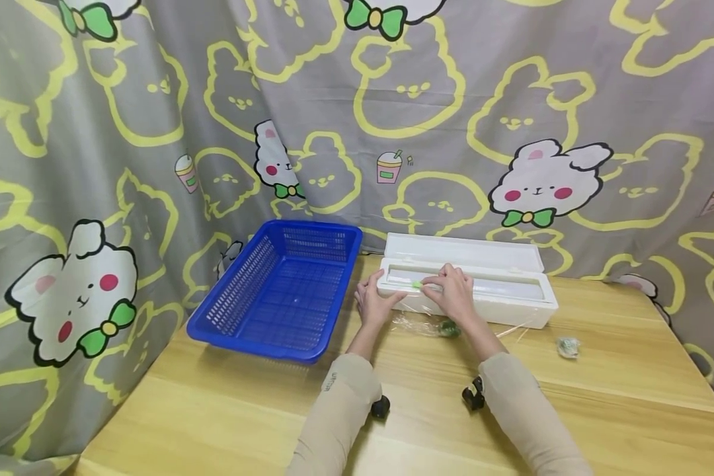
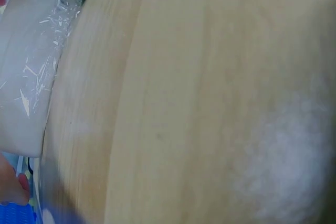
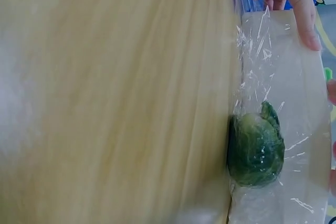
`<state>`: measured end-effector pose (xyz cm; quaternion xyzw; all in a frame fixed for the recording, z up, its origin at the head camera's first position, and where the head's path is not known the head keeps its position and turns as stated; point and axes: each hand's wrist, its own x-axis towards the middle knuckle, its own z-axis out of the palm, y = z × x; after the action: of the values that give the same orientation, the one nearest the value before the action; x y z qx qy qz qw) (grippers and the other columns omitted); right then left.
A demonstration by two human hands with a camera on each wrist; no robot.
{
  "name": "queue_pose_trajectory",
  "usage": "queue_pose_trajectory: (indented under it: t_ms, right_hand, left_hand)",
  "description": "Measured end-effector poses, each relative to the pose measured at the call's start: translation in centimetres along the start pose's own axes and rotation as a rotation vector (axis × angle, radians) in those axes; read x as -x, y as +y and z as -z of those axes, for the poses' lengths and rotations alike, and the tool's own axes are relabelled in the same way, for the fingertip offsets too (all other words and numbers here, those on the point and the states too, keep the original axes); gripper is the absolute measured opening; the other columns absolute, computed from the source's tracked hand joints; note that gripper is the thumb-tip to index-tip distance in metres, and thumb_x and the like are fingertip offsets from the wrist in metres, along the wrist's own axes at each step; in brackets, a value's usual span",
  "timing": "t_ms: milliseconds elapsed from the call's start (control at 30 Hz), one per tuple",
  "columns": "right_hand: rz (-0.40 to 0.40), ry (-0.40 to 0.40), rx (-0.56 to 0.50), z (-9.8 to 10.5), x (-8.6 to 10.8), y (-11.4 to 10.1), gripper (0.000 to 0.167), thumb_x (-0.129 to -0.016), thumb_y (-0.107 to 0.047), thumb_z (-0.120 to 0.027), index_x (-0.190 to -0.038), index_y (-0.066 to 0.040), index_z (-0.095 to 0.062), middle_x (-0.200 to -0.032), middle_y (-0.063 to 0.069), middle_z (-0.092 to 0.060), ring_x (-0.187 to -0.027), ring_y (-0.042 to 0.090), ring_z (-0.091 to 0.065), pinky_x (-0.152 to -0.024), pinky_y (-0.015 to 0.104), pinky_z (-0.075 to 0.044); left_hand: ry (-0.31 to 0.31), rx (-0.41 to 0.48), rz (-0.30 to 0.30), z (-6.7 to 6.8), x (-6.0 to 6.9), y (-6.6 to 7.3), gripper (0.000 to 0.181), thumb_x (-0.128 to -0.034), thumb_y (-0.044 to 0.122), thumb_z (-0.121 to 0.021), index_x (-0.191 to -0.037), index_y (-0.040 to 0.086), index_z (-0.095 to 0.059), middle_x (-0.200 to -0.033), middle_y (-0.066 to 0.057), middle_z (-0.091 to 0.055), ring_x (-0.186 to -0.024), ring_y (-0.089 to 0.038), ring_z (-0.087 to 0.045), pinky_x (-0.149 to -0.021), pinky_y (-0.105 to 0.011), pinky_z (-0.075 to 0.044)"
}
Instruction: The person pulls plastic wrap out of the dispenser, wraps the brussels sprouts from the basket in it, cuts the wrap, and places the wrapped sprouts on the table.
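A long white cling film dispenser (image 1: 512,311) stands on the table with its lid (image 1: 464,251) tipped back. My left hand (image 1: 376,301) grips its left end, the thumb (image 3: 307,27) lying along the front face. At the dispenser's front edge, my right hand (image 1: 457,291) pinches a small green slide cutter (image 1: 417,284). Clear cling film (image 1: 413,322) hangs down the front onto the table. Against the dispenser's base, under the film, lies a round green leafy vegetable (image 3: 256,150), seemingly a Brussels sprout. Only bits of fingers show in the left wrist view.
Left of the dispenser sits a blue plastic basket (image 1: 297,297) with slotted walls. A small film-wrapped pale-green item (image 1: 568,347) lies on the table to the right. Black wrist mounts (image 1: 380,407) show by both forearms. A patterned curtain (image 1: 428,119) hangs behind the table.
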<state>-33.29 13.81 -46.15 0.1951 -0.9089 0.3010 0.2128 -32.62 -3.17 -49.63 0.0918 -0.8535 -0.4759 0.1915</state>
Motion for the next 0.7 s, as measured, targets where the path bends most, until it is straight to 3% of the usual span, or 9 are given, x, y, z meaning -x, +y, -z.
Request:
queue_pose_trajectory:
  t_ms: [233,467,700]
  right_hand:
    - [-0.011,0.010,0.001,1.3,0.8,1.3,0.017,-0.075,-0.020,-0.073,-0.088,-0.009,-0.072,-0.076,0.003,-0.043,-0.074,0.022,-0.038,-0.079,0.050,-0.027]
    - [0.004,0.006,0.046,4.4,2.1,3.8,0.016,-0.075,-0.018,-0.072,-0.088,-0.008,-0.072,-0.074,0.003,-0.042,-0.073,0.023,-0.038,-0.076,0.050,-0.026]
    - [0.046,0.032,0.102,9.0,4.6,8.3,0.015,-0.073,-0.012,-0.073,-0.086,-0.005,-0.071,-0.074,0.002,-0.039,-0.073,0.021,-0.036,-0.071,0.045,-0.024]
  left_hand:
    - [-0.010,-0.014,0.008,0.1,0.0,-0.2,0.075,-0.0579,0.045,-0.081,-0.124,0.025,-0.053,-0.121,-0.012,-0.045,-0.108,-0.028,-0.039,-0.088,-0.045,-0.037]
    - [0.053,-0.012,0.002,0.6,-0.2,-0.5,0.072,-0.0573,0.040,-0.082,-0.122,0.023,-0.055,-0.119,-0.013,-0.045,-0.107,-0.029,-0.038,-0.087,-0.045,-0.037]
    - [-0.015,-0.002,0.006,0.3,-0.1,-0.2,0.073,-0.0599,0.043,-0.081,-0.125,0.024,-0.053,-0.122,-0.014,-0.044,-0.110,-0.030,-0.038,-0.088,-0.047,-0.037]
